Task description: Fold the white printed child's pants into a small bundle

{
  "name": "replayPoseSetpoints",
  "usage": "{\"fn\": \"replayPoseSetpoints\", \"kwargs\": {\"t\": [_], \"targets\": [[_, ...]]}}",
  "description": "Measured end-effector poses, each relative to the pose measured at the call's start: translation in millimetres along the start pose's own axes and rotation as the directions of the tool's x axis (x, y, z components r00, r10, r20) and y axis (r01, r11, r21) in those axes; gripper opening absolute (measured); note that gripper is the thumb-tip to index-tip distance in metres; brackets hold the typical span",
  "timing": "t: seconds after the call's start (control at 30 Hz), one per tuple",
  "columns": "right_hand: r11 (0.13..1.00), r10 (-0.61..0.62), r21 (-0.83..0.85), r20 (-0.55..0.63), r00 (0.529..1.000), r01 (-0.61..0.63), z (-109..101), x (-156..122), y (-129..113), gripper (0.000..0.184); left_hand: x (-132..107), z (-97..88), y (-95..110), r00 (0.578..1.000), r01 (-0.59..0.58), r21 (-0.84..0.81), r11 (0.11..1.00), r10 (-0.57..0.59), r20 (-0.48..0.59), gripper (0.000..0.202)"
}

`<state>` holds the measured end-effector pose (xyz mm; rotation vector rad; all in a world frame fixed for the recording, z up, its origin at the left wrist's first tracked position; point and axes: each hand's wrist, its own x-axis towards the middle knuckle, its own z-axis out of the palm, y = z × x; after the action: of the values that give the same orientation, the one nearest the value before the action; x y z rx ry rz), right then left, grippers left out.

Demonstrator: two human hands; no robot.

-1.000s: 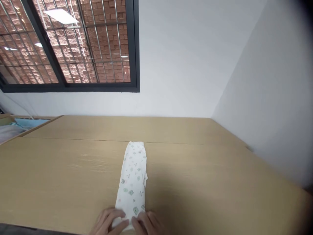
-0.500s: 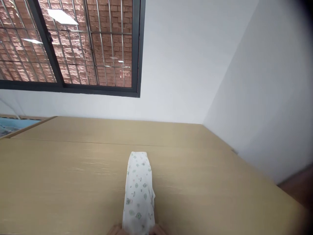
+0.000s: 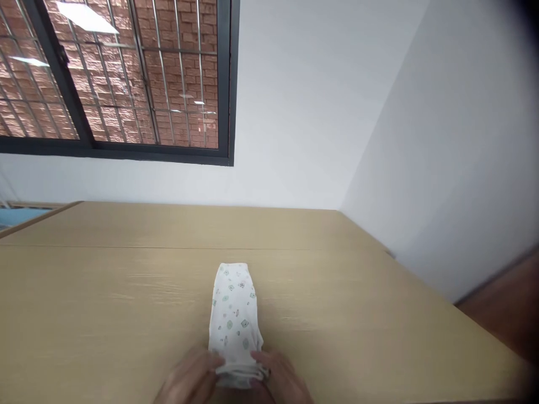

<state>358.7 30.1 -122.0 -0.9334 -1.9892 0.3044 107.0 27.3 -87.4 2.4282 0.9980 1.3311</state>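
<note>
At bottom centre of the frame, both hands pinch the near, folded end of a printed white cloth (image 3: 233, 320): the left hand (image 3: 189, 379) from its left, the right hand (image 3: 280, 379) from its right. It lies lengthwise on the wooden table (image 3: 105, 303), beneath a barred window (image 3: 113, 78) at upper left.

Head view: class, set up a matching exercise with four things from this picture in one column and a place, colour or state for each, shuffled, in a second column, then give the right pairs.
Things
1. cloth
2. table
3. window
4. left hand

Descriptions
A. dark frame, brick wall behind its bars
B. light wood, seam running across it
C. white with small green prints, near end rolled up
D. on the near end of the cloth, opposite the right hand

Pairs: 1-C, 2-B, 3-A, 4-D
</note>
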Motion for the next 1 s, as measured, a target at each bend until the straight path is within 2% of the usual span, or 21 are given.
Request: {"fn": "replayPoseSetpoints", "kwargs": {"t": [0.03,0.1,0.13,0.2,0.3,0.4,0.5,0.63,0.73,1.0], "targets": [[0.997,0.081,0.014,0.018,0.997,-0.081,-4.9,10.9,-2.8,0.027,10.2,-3.4,-6.4,0.999,0.033,0.008,0.999,-0.033,0.005,0.016],[0.964,0.261,0.046,0.047,0.964,-0.263,-12.5,38.4,-4.7,0.023,35.6,-8.1,-21.4,0.980,0.196,0.024,0.980,-0.196,0.018,0.017],[0.941,0.327,0.076,0.061,0.943,-0.331,-13.9,54.6,-2.2,0.023,50.6,-9.2,-30.4,0.956,0.287,0.030,0.958,-0.288,0.052,0.019],[0.900,0.412,0.117,0.080,0.908,-0.419,-10.4,89.7,11.5,0.027,82.3,-8.5,-51.3,0.879,0.445,0.060,0.893,-0.449,0.163,0.023],[0.899,0.431,0.067,0.043,0.901,-0.433,8.4,138.8,48.4,0.021,121.7,1.7,-87.4,0.854,0.461,0.112,0.880,-0.474,0.214,0.025],[0.901,0.432,0.037,0.004,0.902,-0.432,32.4,170.4,88.0,0.019,139.9,20.6,-119.8,0.850,0.469,0.183,0.864,-0.498,0.173,0.022],[0.905,0.425,0.021,-0.002,0.905,-0.425,50.5,181.6,116.5,0.017,140.0,39.4,-140.4,0.853,0.481,0.238,0.844,-0.513,0.093,0.020],[0.918,0.397,0.014,-0.024,0.917,-0.397,62.2,178.6,135.3,0.016,128.1,52.0,-150.0,0.877,0.468,0.263,0.843,-0.481,-0.020,0.020],[0.933,0.359,0.035,-0.072,0.930,-0.358,64.9,173.6,141.2,0.018,117.0,52.9,-151.2,0.886,0.458,0.252,0.852,-0.462,-0.049,0.028],[0.948,0.313,0.103,-0.123,0.942,-0.302,62.2,162.9,144.6,0.021,99.9,50.6,-159.2,0.881,0.472,0.186,0.862,-0.469,-0.062,0.026]]}}
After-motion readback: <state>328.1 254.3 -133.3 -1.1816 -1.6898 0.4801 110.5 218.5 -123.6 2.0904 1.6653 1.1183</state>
